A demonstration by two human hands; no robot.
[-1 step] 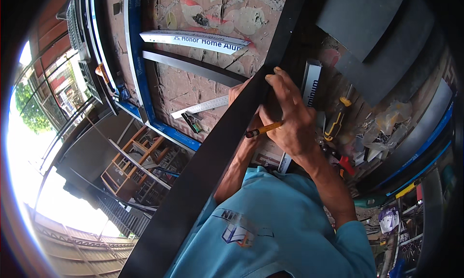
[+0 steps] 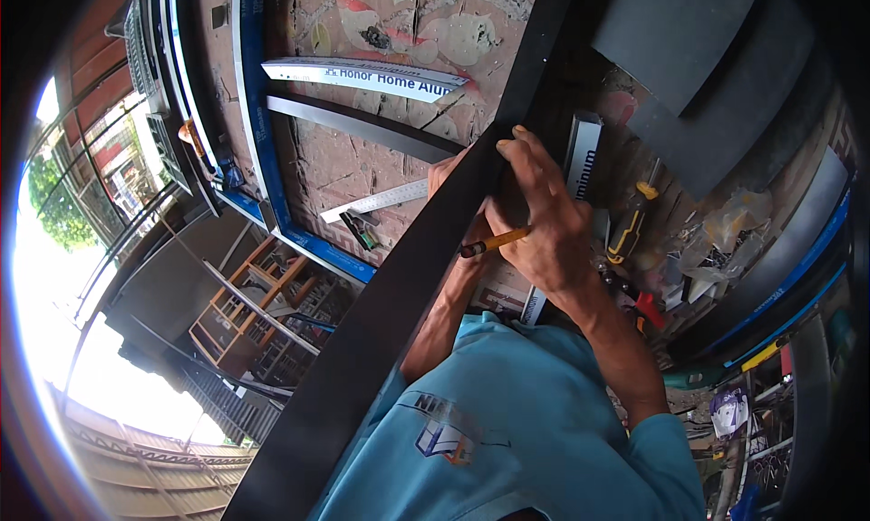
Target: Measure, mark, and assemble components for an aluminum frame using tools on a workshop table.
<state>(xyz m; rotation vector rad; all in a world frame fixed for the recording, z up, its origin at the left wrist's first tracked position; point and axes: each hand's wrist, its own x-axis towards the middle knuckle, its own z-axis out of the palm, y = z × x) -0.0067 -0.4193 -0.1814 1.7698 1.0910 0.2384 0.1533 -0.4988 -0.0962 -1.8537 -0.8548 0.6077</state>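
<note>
Just beside the blue shirt, the long dark bar is slanting upward. The right hand is curling its fingers around a pencil, fingertips meeting the bar; the left hand is hiding mostly behind it, its closure unclear. Beyond, a ruler is lying. Nothing is visibly shifting since the previous frame; the work seems to be holding steady.

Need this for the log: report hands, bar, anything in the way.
Right hand at bar, holding pencil. Left hand mostly hidden behind bar. Bar slanting across view. Possibly in the way: ruler, partly hidden by bar.
</note>
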